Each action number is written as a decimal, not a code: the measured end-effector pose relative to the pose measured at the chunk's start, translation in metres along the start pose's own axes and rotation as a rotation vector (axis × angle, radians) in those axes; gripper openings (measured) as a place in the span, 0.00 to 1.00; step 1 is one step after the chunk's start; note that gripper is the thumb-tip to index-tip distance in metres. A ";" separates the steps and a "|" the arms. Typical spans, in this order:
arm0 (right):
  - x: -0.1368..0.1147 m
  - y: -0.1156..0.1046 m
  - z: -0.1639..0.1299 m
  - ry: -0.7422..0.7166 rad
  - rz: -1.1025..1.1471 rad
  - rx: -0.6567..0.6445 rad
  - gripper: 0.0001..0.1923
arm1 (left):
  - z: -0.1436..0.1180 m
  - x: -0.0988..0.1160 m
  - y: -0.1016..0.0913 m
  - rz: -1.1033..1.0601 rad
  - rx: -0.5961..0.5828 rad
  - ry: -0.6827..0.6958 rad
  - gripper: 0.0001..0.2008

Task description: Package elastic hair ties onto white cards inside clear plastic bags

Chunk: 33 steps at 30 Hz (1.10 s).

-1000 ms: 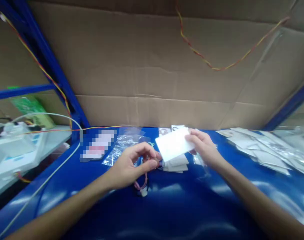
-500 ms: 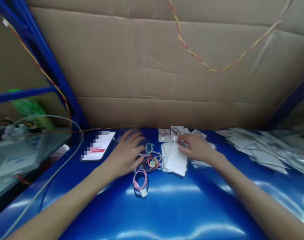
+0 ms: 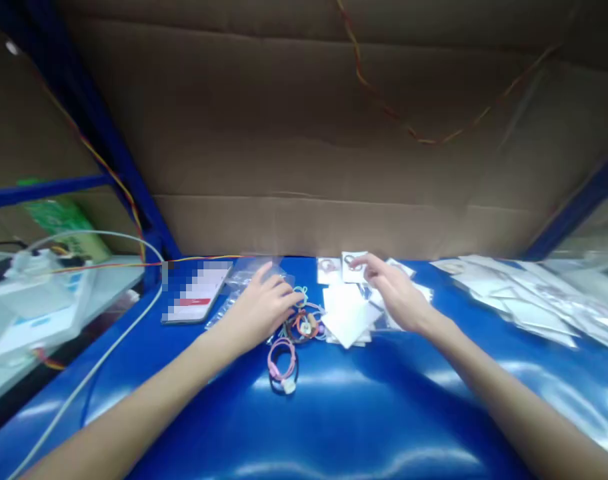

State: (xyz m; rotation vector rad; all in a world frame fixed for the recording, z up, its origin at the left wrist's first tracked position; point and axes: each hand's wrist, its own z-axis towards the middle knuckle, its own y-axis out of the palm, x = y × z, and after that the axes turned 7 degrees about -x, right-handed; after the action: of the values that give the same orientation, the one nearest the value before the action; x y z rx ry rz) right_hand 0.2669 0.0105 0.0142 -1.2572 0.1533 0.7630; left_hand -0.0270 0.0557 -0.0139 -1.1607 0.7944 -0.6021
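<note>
My left hand (image 3: 264, 303) is open, fingers spread, over the left side of a loose pile of colourful cord bracelets (image 3: 307, 325) and beside clear plastic bags (image 3: 237, 283). A pink bracelet (image 3: 281, 360) with a pale charm lies in front of the pile. My right hand (image 3: 397, 293) is open, its index finger extended over a small white card with a dark bracelet (image 3: 353, 272). Whether the fingertip touches that card I cannot tell. Another card with a bracelet (image 3: 329, 270) lies to its left. Blank white cards (image 3: 349, 317) are stacked loosely between my hands.
A phone (image 3: 199, 293) lies at the left on the blue table surface (image 3: 304, 427). Many packed white cards (image 3: 519, 297) are spread at the right. A pale cable (image 3: 94, 363) crosses the left side. A cardboard wall (image 3: 304, 133) stands behind, with a blue frame post (image 3: 109, 143).
My right hand has come off the white stack and its fingers have opened out towards the dark-bracelet card. The top white card has turned. My left hand has shifted slightly, showing more plastic bags.
</note>
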 end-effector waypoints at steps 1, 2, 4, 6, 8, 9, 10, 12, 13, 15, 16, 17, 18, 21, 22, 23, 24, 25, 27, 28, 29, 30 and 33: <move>0.002 -0.003 0.000 0.035 0.103 0.018 0.19 | 0.000 0.000 0.001 0.000 -0.010 0.002 0.16; 0.004 -0.006 0.000 0.068 0.205 0.034 0.17 | 0.001 0.000 0.000 -0.004 -0.008 0.004 0.17; 0.007 -0.012 0.001 0.116 0.406 0.044 0.12 | 0.000 0.002 -0.004 -0.042 0.024 0.002 0.20; 0.006 -0.014 0.001 0.138 0.602 -0.018 0.10 | -0.001 0.008 -0.012 -0.157 0.081 -0.011 0.21; -0.001 -0.012 -0.001 0.117 0.744 -0.112 0.13 | -0.002 0.019 -0.023 -0.389 0.156 -0.069 0.17; -0.007 -0.009 -0.003 0.095 0.784 -0.157 0.15 | -0.002 0.025 -0.029 -0.535 0.144 -0.100 0.17; -0.013 -0.005 -0.004 0.072 0.810 -0.191 0.17 | -0.002 0.033 -0.033 -0.691 0.137 -0.139 0.18; -0.025 0.004 -0.008 0.047 0.834 -0.244 0.19 | -0.002 0.047 -0.039 -0.944 0.094 -0.140 0.19; -0.030 0.008 -0.010 0.037 0.840 -0.245 0.19 | -0.002 0.053 -0.040 -1.007 0.053 -0.143 0.17; -0.034 0.014 -0.010 0.033 0.841 -0.195 0.20 | -0.001 0.059 -0.039 -1.037 0.015 -0.192 0.13; -0.032 0.016 -0.010 0.033 0.839 -0.146 0.21 | 0.000 0.059 -0.039 -1.021 0.026 -0.229 0.13; -0.029 0.016 -0.009 0.037 0.823 -0.082 0.22 | 0.000 0.056 -0.038 -0.993 0.066 -0.269 0.14; -0.025 0.015 -0.007 0.042 0.782 -0.012 0.22 | 0.000 0.050 -0.038 -0.957 0.120 -0.290 0.14; -0.005 0.007 -0.003 0.044 0.480 0.180 0.18 | 0.002 0.020 -0.041 -0.658 0.378 -0.389 0.12; 0.003 0.005 -0.002 0.035 0.343 0.215 0.16 | 0.003 0.007 -0.043 -0.491 0.414 -0.399 0.13; 0.010 0.002 -0.001 0.024 0.211 0.225 0.15 | 0.006 -0.006 -0.045 -0.339 0.412 -0.404 0.13; 0.016 0.001 -0.001 0.012 0.094 0.224 0.14 | 0.009 -0.018 -0.047 -0.218 0.397 -0.411 0.14; 0.022 0.000 0.000 0.005 -0.003 0.213 0.13 | 0.014 -0.029 -0.048 -0.134 0.353 -0.408 0.15; 0.032 0.001 0.000 -0.006 -0.117 0.187 0.12 | 0.027 -0.043 -0.047 -0.015 0.263 -0.416 0.16; 0.035 0.003 0.000 -0.010 -0.143 0.175 0.12 | 0.034 -0.046 -0.044 -0.008 0.226 -0.400 0.16; 0.038 0.004 0.001 -0.016 -0.154 0.166 0.11 | 0.042 -0.048 -0.041 -0.006 0.178 -0.380 0.15; 0.040 0.005 0.001 -0.023 -0.162 0.159 0.11 | 0.050 -0.048 -0.036 -0.005 0.131 -0.369 0.16; 0.043 0.008 0.003 -0.036 -0.207 0.132 0.11 | 0.070 -0.046 -0.021 -0.025 0.022 -0.367 0.13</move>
State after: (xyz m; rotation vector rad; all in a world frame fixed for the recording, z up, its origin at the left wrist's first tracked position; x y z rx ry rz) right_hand 0.2935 0.0321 -0.0128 -1.1139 0.0428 0.5871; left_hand 0.0019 0.1243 0.0298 -1.2177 0.4595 -0.4004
